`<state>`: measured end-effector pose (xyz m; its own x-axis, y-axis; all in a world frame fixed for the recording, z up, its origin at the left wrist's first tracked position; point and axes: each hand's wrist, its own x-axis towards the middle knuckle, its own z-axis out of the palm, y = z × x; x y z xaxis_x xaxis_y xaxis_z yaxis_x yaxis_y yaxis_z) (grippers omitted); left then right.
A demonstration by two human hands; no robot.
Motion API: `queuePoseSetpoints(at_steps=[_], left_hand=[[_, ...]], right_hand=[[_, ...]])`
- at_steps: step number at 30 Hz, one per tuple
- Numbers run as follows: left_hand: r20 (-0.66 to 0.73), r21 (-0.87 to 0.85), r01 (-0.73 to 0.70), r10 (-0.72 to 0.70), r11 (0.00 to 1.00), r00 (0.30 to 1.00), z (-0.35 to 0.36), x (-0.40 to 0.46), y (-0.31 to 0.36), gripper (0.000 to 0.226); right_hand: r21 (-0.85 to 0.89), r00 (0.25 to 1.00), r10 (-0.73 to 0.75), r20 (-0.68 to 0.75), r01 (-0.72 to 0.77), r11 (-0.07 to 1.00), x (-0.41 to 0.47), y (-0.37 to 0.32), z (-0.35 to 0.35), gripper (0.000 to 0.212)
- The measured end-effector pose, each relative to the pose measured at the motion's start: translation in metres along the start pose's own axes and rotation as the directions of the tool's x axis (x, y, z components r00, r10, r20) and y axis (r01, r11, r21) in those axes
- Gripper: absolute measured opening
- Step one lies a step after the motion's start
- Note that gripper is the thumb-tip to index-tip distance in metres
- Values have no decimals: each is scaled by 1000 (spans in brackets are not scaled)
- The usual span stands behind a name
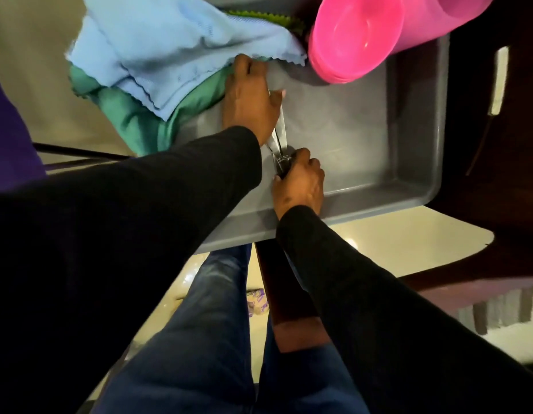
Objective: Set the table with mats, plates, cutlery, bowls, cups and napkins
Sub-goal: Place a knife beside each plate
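**poster1:** Looking down into a grey tub (408, 138) here. Both hands are sitting inside it, black sleeves on both arms. The right hand (301, 180) is curling its fingers round the dark handle end of some metal cutlery (281, 138), so that grip is closing on the cutlery for sure. The shiny ends are running up and away from that grip, under the left hand (250, 103).

**poster2:** And the left one, is it holding the cutlery too?

**poster1:** It's lying over the far ends of the pieces, thumb sticking out to the side, fingers tucking under the edge of the cloths. Can't tell if that grip is pinching anything or just pressing down. Can't count the pieces either, too blurry.

**poster2:** What about the cloths?

**poster1:** A light blue napkin (169, 49) is lying on top of a green napkin (133, 115), both bunching up just beyond and to the left of the left grip, spilling over the tub's rim. A bit of lime green cloth (259, 19) is peeking out behind them.

**poster2:** Anything else in there?

**poster1:** Pink bowls (354, 37), stacked and tipping on their side, are sitting at the far corner of the tub, well beyond the right grip. A pink cup (438, 22) is lying just beside them. The tub is resting on a dark worktop (483, 189), and blue jeans (199, 339) are showing below.
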<state>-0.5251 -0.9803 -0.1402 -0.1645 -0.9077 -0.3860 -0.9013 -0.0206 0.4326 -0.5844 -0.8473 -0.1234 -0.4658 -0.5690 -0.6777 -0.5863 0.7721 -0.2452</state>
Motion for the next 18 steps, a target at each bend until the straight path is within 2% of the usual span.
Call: queuePoseSetpoints(at_steps=[3, 7, 13, 18], left_hand=[[-15, 40, 59, -59, 997, 998, 0, 11, 11, 24], [21, 89, 71, -73, 993, 997, -4, 9, 18, 24], [115, -16, 114, -111, 993, 987, -5, 5, 12, 18], [121, -45, 113, -107, 993, 987, 0, 6, 9, 15]], right_hand=[[20, 1000, 4, 7, -4, 1000, 4, 1, -2, 44], [25, 1000, 21, 16, -21, 999, 8, -1, -6, 43], [-20, 998, 45, 37, -44, 999, 14, -7, -10, 43], [44, 990, 100, 104, -105, 994, 19, -11, -11, 31]])
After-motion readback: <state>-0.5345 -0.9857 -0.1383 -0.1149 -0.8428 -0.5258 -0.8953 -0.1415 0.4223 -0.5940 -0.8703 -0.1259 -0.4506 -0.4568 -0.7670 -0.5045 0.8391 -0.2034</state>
